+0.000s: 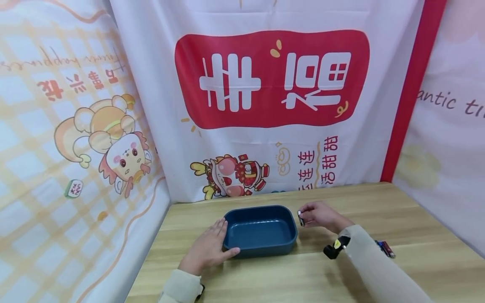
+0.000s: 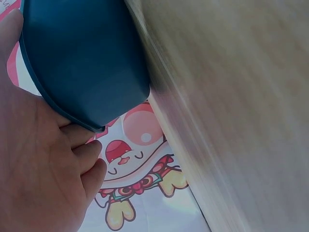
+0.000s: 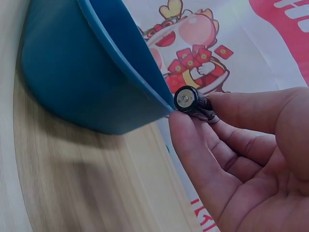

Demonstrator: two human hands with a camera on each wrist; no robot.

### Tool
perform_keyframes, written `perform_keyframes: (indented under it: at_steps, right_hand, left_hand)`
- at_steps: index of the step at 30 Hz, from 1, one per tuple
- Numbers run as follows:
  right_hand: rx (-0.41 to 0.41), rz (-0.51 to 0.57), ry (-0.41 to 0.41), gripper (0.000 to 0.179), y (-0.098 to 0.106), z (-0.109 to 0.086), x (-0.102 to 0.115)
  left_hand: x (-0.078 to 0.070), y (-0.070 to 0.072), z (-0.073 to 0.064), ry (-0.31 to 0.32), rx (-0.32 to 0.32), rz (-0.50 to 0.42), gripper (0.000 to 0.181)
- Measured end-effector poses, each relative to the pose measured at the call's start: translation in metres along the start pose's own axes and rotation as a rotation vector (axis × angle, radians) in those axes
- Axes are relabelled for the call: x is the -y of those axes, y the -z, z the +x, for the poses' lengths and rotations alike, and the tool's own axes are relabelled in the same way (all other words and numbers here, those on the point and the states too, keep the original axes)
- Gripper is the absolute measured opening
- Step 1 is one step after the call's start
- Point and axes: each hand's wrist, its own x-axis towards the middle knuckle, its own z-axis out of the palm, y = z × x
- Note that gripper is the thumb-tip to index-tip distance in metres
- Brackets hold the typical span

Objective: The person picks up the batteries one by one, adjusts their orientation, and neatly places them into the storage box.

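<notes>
A dark blue rectangular tub (image 1: 259,250) with rounded corners stands on the table. My left hand (image 1: 209,246) rests against its left end, thumb spread toward the near corner and fingers along the rim. In the left wrist view the fingers of the left hand (image 2: 53,159) lie at the tub's rim (image 2: 46,92). My right hand (image 1: 322,215) pinches a small black battery (image 3: 187,100) between thumb and fingers, its silver end showing. It is just beside the tub's right rim, outside it. In the right wrist view the battery overlaps the corner of the tub (image 3: 96,82).
Several small batteries (image 1: 386,248) lie on the wooden table (image 1: 273,277) at the right, partly behind the right sleeve. A printed cloth (image 1: 270,80) hangs behind the table, with more cloth at both sides. A black wrist device (image 1: 335,249) sits at the right cuff.
</notes>
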Motion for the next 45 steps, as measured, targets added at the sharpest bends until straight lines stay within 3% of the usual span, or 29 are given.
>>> perform_keyframes:
  at_steps: [16, 27, 35, 45]
  right_hand:
    - [0.027, -0.080, 0.029, 0.023, -0.039, 0.015, 0.017]
    - [0.076, -0.049, 0.053, 0.026, -0.058, 0.029, 0.019]
    - [0.089, -0.051, 0.062, 0.018, -0.068, 0.033, 0.017]
    - [0.111, -0.043, 0.059, 0.025, -0.086, 0.041, 0.016]
  left_hand:
    - [0.001, -0.001, -0.004, -0.004, 0.001, -0.004, 0.104]
    - [0.002, -0.001, -0.006, 0.010, 0.006, -0.016, 0.105]
    - [0.000, -0.002, -0.005, 0.014, 0.013, -0.009, 0.106]
    - [-0.001, 0.000, -0.005, 0.018, 0.021, -0.002, 0.108]
